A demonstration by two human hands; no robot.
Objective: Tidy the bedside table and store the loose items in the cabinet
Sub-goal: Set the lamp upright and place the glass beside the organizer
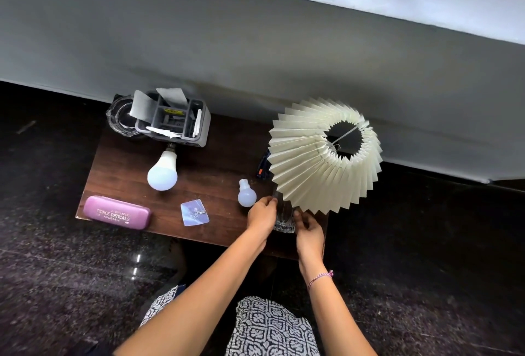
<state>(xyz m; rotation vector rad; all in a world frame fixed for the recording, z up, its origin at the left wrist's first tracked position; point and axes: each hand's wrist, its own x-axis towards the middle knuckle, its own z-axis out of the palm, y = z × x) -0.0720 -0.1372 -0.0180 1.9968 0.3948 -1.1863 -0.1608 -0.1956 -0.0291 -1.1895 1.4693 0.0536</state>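
The table (127, 162) is dark wood, set against a grey wall, and its near edge runs just under the wrists. At its right end the pleated lampshade (318, 162) leans over the front corner and roofs the spot where both hands work. Under the shade's lower rim a clear glass (284, 220) stands upright, long axis vertical, close to the near edge. The left hand (260, 217) touches its left side, fingers curled at the rim; the right hand (308, 232) cups its right side, fingers partly closed. Both are equally near; whether either has a firm grip, I cannot tell. Lifting straight up would likely strike the shade, so the free way is toward the person. To the left lie a small bulb (246, 193), just beside the left hand, a plastic packet (195, 212), a big bulb (162, 172), a purple case (117, 212) and a grey organiser (173, 124).
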